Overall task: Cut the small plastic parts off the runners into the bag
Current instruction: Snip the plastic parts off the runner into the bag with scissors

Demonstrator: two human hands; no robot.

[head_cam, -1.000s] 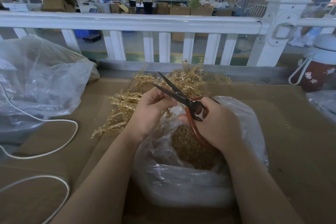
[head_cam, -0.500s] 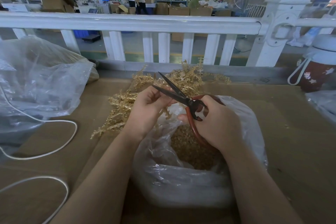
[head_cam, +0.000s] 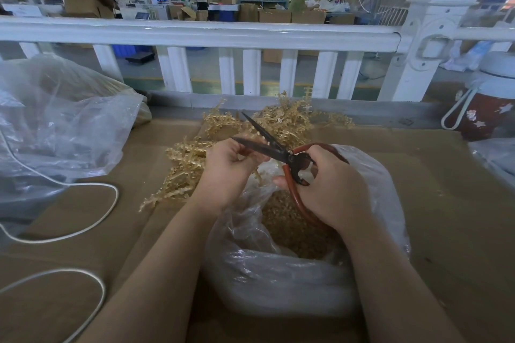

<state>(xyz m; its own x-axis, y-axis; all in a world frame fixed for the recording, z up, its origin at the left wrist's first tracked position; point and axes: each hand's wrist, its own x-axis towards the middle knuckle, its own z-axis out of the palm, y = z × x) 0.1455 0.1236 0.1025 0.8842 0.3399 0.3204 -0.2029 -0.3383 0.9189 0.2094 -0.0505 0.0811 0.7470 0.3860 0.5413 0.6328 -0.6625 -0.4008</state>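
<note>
Cardboard tabletop (head_cam: 434, 175), crinkly clear bag (head_cam: 278, 281)

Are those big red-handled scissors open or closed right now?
Open. The dark blades of the red-handled scissors spread apart in a V from the pivot, their tips well separated above the left hand.

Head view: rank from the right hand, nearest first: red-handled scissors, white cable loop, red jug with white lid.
1. Red-handled scissors: held in the right hand.
2. Red jug with white lid: far right, by the railing.
3. White cable loop: far left on the cardboard.
</note>
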